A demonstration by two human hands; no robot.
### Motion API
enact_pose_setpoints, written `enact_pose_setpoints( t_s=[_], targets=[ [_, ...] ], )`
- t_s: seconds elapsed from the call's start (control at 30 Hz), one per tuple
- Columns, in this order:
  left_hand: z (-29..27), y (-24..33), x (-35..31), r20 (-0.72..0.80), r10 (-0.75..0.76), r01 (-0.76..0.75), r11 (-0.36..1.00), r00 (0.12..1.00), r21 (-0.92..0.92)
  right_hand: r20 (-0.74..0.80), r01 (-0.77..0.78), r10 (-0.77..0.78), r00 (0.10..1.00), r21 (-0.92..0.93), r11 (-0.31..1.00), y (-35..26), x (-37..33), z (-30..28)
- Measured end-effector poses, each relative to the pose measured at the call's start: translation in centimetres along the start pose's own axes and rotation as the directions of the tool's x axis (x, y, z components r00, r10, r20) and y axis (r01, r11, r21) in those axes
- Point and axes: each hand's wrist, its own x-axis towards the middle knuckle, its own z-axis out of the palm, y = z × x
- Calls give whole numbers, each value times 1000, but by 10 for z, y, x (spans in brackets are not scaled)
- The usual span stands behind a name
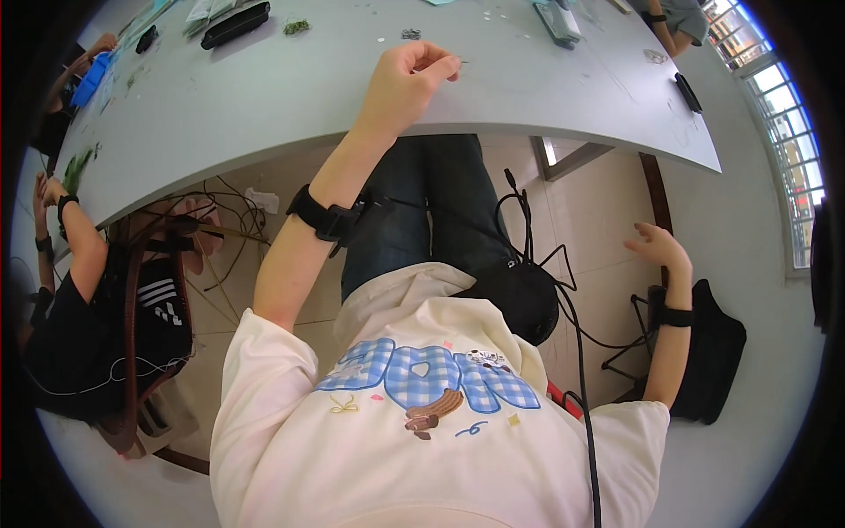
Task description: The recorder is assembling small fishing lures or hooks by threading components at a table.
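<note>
My left hand (409, 84) is raised above the near edge of the grey table (510, 88). Its thumb and fingers are pinched together. A tiny thin bit pokes out past the fingertips, too small to name. Just beyond the hand lies a small cluster of dark pieces (411, 34) on the tabletop. Off to the right, away from the table, my right hand (662, 246) hangs in the air with its fingers loosely apart and nothing in it. Each of my arms wears a black strap.
A black case (236, 25) and a green tangle (297, 27) lie far left; a pale boxy object (557, 24) lies far right. A black bar-shaped object (688, 93) sits at the right edge. Black cables (528, 220) hang beside my lap. Other people sit left and far right.
</note>
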Motion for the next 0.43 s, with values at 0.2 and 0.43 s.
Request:
enact_pose_setpoints(
  t_s=[0.2,0.43],
  targets=[
    [-1,-1,0,-1,17,-17,999,1000,32,-239,110,-20,971,369,923,105,-1,-55],
    [-3,-3,1,5,30,-30,998,1000,53,-319,32,113,941,416,909,139,-58,-154]
  ],
)
